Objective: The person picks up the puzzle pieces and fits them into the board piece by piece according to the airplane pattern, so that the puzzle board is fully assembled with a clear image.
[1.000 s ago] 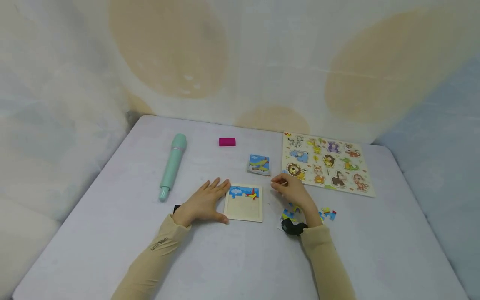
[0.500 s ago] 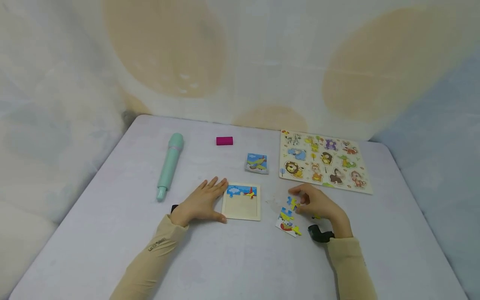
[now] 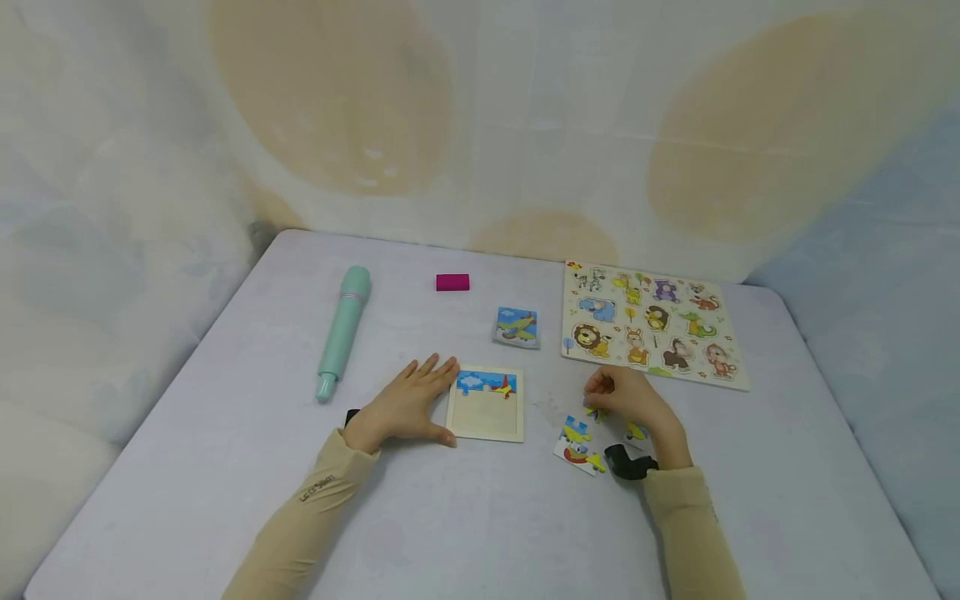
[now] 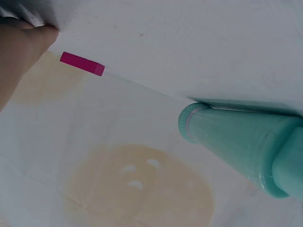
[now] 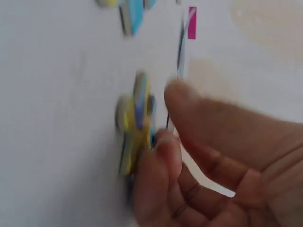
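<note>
My left hand lies flat with spread fingers, fingertips and thumb against the left side of a small wooden puzzle tray. Blue sky pieces and a red-and-yellow one fill the tray's top row; bare wood shows below. My right hand is lowered to the table right of the tray, fingers curled at a yellow-and-blue jigsaw piece. The right wrist view is blurred, but the piece appears at its fingertips. Nearby lie loose jigsaw pieces, and another yellow piece is partly hidden by the wrist.
A board of animal pictures lies at the back right. Behind the tray is a small stack with an airplane picture. Farther back sits a magenta block; a mint-green microphone-shaped toy lies on the left.
My right hand has moved right and toward me from beside the animal board, then its fingers have drawn together over a loose jigsaw piece. My left hand stays by the tray.
</note>
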Motion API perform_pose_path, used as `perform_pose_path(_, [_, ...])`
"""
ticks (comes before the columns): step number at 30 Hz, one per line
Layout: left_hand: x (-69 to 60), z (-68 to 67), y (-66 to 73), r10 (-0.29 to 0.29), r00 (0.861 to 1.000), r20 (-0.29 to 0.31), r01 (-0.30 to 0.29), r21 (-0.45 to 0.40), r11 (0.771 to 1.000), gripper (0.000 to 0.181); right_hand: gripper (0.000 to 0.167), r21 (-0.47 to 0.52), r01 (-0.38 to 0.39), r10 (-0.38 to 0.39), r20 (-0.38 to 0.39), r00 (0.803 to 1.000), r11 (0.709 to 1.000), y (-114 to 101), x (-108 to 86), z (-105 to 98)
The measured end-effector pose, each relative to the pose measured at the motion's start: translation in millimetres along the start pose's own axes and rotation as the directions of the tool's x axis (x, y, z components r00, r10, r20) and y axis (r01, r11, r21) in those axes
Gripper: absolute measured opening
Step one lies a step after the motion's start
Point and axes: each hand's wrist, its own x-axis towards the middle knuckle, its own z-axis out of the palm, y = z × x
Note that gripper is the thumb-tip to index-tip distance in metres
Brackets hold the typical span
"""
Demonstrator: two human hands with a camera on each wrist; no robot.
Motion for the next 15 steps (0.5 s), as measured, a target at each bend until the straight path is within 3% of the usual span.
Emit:
perform_pose_path(6, [0.7,0.0,1.3,0.002,1.0,-0.002,-0.002,-0.009,1.0,0.115,0.039,-0.086,-0.029,0.031,0.022,0.999,0.996,-1.5,-2.8,-4.3])
perform_pose_path(11, [-0.2,-1.3,1.3,-0.009,1.0,-0.008,0.009,0.0,1.0,0.115,0.035,-0.061,-0.046,0.047,0.014,0.999,0.997,1.8,-3.3,-5.2])
perform_pose_path(15, [-1.4,-1.8,0.7,-0.01,1.0,-0.001,0.01,0.002,1.0,0.115,0.027,0.02,-0.014,0.015,-0.023,1.0,1.0,-0.1,0.9,-2.3])
